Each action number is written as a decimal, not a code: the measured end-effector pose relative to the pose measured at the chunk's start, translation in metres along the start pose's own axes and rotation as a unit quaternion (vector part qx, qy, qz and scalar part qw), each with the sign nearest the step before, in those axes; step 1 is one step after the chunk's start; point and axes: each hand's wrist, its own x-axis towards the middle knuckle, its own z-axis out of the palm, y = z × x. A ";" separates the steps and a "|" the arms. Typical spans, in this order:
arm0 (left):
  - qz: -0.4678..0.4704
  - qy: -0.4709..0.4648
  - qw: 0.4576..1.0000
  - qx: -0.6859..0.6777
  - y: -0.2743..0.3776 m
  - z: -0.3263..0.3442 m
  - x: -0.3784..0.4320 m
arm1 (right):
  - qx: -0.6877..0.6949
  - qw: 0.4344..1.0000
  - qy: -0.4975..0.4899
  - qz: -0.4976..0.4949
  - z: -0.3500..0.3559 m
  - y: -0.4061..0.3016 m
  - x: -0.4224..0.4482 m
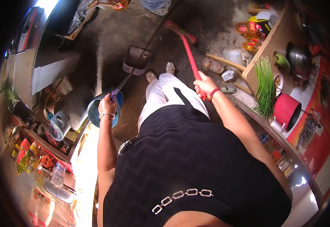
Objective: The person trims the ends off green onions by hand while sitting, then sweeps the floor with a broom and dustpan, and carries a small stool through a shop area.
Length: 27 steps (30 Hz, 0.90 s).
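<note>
My left hand (107, 105) grips the purple end of a long dustpan handle, above a blue bucket (93, 113). The handle runs up to a dustpan (136, 61), which is on or just over the dark floor in front of my feet. In my right hand (206, 84) is the red handle of a broom (189, 54), held out ahead of me. The broom's head (180, 31) is blurred and lies beyond the dustpan, to its right. Whether its bristles touch the floor, I cannot tell.
A wooden board (267, 51) with green stalks (264, 85), a red pot (287, 110) and a metal pot stands at the right. Bottles of oil (247, 28) are on the floor behind it. At the left are a grey gas cylinder (60, 124) and a cluttered shelf.
</note>
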 end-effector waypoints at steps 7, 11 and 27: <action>0.070 0.013 0.997 0.005 -0.051 0.022 -0.010 | 0.085 0.996 0.004 -0.028 -0.029 0.006 -0.073; 0.048 0.006 0.999 0.022 -0.025 0.014 -0.018 | 0.069 0.994 0.076 -0.037 -0.060 0.013 -0.056; 0.048 -0.009 0.998 0.048 0.005 0.029 -0.015 | 0.211 0.961 -0.169 0.055 0.057 -0.016 -0.025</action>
